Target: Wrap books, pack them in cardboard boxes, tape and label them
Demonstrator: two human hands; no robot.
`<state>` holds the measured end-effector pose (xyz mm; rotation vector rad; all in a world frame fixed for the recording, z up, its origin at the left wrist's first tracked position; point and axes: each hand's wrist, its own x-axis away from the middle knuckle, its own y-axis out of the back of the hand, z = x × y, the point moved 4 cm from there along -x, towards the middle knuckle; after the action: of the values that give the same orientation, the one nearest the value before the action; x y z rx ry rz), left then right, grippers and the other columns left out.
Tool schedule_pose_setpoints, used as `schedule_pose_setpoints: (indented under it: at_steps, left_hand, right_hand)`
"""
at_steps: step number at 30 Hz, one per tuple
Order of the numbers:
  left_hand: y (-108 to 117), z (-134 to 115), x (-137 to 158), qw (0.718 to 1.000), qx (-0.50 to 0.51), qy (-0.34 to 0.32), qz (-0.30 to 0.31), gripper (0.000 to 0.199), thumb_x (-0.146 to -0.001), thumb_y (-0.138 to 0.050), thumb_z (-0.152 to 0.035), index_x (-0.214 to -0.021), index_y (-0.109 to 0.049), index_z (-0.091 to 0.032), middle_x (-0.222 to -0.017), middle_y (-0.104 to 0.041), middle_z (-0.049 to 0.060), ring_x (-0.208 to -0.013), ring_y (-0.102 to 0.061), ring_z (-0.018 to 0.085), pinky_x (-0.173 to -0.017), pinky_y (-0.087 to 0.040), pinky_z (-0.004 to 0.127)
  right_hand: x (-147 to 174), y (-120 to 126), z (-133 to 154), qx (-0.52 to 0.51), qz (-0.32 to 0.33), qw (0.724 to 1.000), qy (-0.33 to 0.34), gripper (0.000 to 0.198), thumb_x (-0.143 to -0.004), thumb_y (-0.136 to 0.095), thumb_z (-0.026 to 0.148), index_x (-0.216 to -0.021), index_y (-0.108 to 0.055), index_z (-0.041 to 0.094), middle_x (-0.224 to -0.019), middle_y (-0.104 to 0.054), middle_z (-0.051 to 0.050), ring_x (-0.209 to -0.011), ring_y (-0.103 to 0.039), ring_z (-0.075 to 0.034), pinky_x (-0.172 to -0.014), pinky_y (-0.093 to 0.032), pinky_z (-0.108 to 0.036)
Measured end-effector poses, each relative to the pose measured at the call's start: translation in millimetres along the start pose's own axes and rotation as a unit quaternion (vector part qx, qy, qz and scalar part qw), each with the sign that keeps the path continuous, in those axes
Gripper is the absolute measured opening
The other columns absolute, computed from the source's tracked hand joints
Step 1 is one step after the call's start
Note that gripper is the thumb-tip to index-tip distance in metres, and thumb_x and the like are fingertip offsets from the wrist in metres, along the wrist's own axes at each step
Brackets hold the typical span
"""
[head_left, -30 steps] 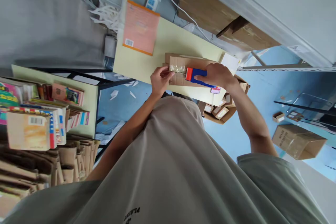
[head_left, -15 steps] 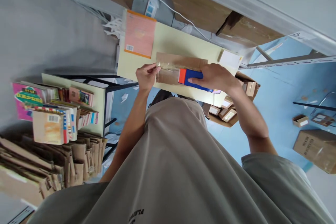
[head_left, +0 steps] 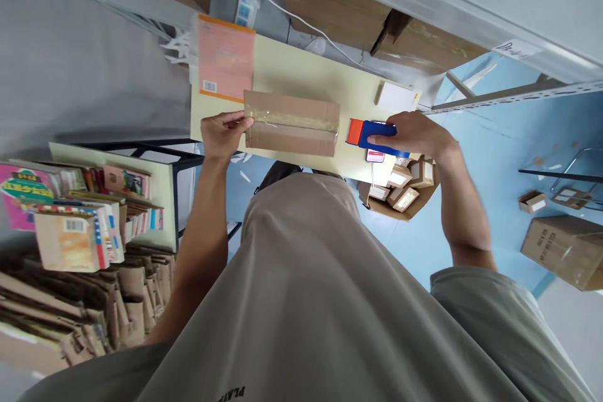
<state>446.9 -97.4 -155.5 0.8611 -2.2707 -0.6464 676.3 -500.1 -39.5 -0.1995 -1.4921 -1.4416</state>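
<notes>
A flat brown cardboard box (head_left: 292,143) lies on the pale yellow table, with a strip of clear tape (head_left: 301,119) running along its middle seam. My left hand (head_left: 223,134) pinches the box's left edge between thumb and fingers. Just past the box's right end, my right hand (head_left: 414,133) is closed around a blue tape dispenser (head_left: 377,132) with an orange front. A gap shows between the dispenser and the box. Partly covered by the dispenser is a phone (head_left: 375,155) with a lit screen.
On the table (head_left: 292,66) are a pink book with orange edges (head_left: 226,59) and a white box (head_left: 398,97). Small parcels fill an open carton (head_left: 407,210) at the right. Stacked books (head_left: 80,242) and folded cardboard (head_left: 127,301) stand at the left.
My right hand has moved right with the tape dispenser, from over the box to beyond its right end. My left hand now pinches the box's left edge. The whole view has shifted somewhat.
</notes>
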Motion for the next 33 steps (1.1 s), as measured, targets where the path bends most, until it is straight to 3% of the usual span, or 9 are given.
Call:
schedule_pose_setpoints:
  at_steps: [3,9,20,27,33]
  left_hand:
    - [2.1,0.1,-0.7,1.000,0.005,0.011,0.002,0.013,-0.092,-0.094,-0.021,-0.098,-0.083,-0.018,-0.080,-0.076,-0.007,-0.092,-0.074,0.017,-0.092,-0.068,0.036]
    - [4.2,-6.0,0.1,0.999,0.036,0.032,-0.022,0.025,-0.090,-0.091,-0.004,-0.114,-0.089,-0.011,-0.089,-0.084,-0.007,-0.083,-0.070,0.009,-0.094,-0.066,0.030]
    - [4.4,-23.4,0.0,0.996,0.077,0.039,-0.018,0.021,-0.083,-0.089,-0.004,-0.102,-0.090,-0.014,-0.083,-0.083,-0.008,-0.079,-0.070,0.009,-0.088,-0.064,0.027]
    - [0.6,-25.3,-5.0,0.998,0.054,0.043,-0.008,0.018,-0.089,-0.089,-0.002,-0.101,-0.086,-0.015,-0.082,-0.081,-0.011,-0.082,-0.071,0.009,-0.097,-0.067,0.033]
    - [-1.0,-23.6,-5.5,1.000,0.018,0.024,0.000,0.013,-0.092,-0.093,-0.018,-0.096,-0.081,-0.014,-0.084,-0.081,-0.008,-0.086,-0.070,0.011,-0.095,-0.068,0.036]
  right_hand:
    - [-9.8,-4.6,-1.7,-0.028,0.033,0.999,-0.012,0.070,-0.103,-0.062,0.087,-0.113,-0.084,0.020,-0.090,-0.078,-0.014,-0.090,-0.072,-0.033,-0.081,-0.051,-0.045]
    - [-24.0,-17.1,-10.1,-0.070,0.033,0.997,0.018,0.067,-0.101,-0.068,0.081,-0.126,-0.082,0.021,-0.108,-0.082,-0.017,-0.100,-0.073,-0.035,-0.086,-0.053,-0.046]
    - [-22.6,-29.1,-26.2,-0.090,0.040,0.992,0.072,0.063,-0.102,-0.067,0.078,-0.131,-0.076,0.023,-0.110,-0.083,-0.014,-0.104,-0.074,-0.037,-0.089,-0.049,-0.045]
    - [-21.4,-33.8,-18.2,-0.066,0.004,0.997,0.026,0.062,-0.106,-0.062,0.075,-0.125,-0.079,0.019,-0.110,-0.085,-0.019,-0.107,-0.077,-0.041,-0.093,-0.051,-0.045]
    - [-20.5,-36.2,3.3,-0.071,-0.001,0.997,-0.020,0.059,-0.109,-0.060,0.068,-0.130,-0.080,0.017,-0.127,-0.085,-0.023,-0.113,-0.076,-0.041,-0.093,-0.055,-0.046]
